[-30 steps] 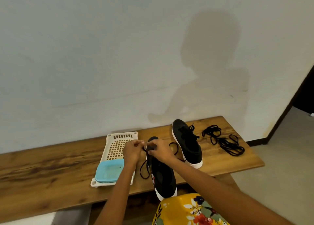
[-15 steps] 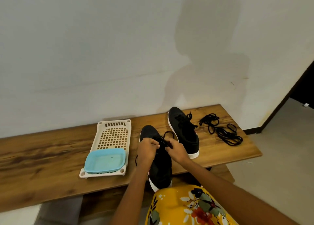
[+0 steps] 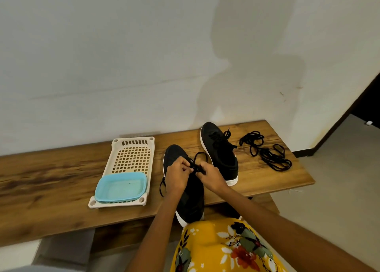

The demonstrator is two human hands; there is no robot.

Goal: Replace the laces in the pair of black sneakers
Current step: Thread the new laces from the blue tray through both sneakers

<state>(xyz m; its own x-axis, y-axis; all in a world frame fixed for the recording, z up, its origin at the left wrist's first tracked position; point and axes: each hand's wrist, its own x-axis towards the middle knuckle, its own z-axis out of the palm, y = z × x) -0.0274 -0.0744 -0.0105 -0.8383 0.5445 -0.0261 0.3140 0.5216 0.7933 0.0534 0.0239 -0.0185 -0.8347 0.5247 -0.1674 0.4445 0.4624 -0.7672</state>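
Both hands are on the near sneaker [image 3: 186,189] here, which sits at the front edge of the wooden bench [image 3: 51,189] with its heel hanging past that edge. The left hand [image 3: 176,177] pinches the lace [image 3: 196,165] over the tongue and the right hand [image 3: 211,178] pinches it from the other side. The risk, I'd say: a hard tug toward the body could slide that overhanging shoe off the front edge, or the lace could slip from the fingertips and cinch unevenly. The loose end dangling on the shoe's left side could snag too. Counting up: two black sneakers, the second one [image 3: 219,152] farther back toward the wall, laced; one tangle of spare laces [image 3: 265,152] near the bench's right end; one cream basket [image 3: 131,148], one blue tub [image 3: 121,186] in its near end.
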